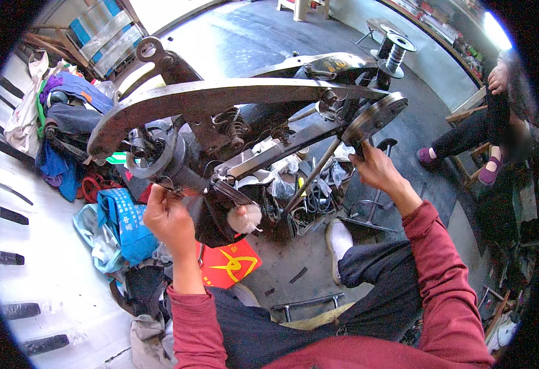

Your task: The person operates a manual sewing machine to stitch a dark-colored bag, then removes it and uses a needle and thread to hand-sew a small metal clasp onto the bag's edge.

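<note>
Head view: a dark metal machine, its long curved beam [220, 95] running from the left, above the left hand [170, 215], across to the upper right, where a wheel [377, 117] stands tilted at its far end. The two hands sit at opposite ends of that long axis. The left is the nearer to the machine's round head [174, 157], which lies just beyond its fingertips and slightly to the right; its thumb and fingers are drawn together in a narrow pinch, though whatever may be between them is too small to make out. The right hand [380, 171] is the nearer to the wheel, which lies directly beyond it; the fingers are bent at the wheel's lower edge, but I cannot tell whether they close around the rim or only rest against it. A slanting bar [288, 147] joins the two ends beneath the beam. A white lump [245, 218] sits to the right of the left hand, apart from it, and a thread spool [396, 54] stands beyond the wheel.
</note>
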### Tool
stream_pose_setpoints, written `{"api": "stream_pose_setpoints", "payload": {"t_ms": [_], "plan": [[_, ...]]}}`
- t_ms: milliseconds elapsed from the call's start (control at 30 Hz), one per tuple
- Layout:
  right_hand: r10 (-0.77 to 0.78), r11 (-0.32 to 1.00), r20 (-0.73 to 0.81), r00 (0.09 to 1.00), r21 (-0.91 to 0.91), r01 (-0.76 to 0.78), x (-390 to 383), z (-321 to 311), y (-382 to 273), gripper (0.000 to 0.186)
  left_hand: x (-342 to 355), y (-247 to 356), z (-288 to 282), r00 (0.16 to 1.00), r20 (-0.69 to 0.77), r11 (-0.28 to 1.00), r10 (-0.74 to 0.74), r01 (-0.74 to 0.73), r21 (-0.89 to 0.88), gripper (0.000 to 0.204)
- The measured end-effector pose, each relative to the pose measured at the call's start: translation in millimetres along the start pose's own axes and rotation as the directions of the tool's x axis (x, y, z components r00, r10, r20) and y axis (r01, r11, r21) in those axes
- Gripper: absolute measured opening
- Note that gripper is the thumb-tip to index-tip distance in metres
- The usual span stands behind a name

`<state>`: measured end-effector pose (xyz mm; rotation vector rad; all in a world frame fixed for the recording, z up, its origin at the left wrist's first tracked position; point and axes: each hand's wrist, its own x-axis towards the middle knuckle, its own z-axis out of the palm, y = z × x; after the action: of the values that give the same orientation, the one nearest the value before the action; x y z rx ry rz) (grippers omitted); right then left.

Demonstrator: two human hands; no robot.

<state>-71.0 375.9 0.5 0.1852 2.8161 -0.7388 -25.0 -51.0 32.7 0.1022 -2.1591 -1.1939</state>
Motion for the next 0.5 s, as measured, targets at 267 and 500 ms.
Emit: {"api": "stream_pose_setpoints", "payload": {"t_ms": [267, 500], "plan": [[-0.029, 0.999, -0.037, 0.999, 0.029, 0.03, 3.4, 4.9, 5.0, 0.043, 4.1, -26.8, 2.4, 0.908, 0.361, 0.763, -0.211, 0.384, -0.52, 0.019], [-0.143, 0.984, -0.051, 0.988, 0.097, 0.147, 13.7, 13.6, 21.6, 0.039, 6.8, -25.6, -10.4, 0.721, 0.685, 0.83, -0.108, 0.445, -0.337, 0.032]]}}
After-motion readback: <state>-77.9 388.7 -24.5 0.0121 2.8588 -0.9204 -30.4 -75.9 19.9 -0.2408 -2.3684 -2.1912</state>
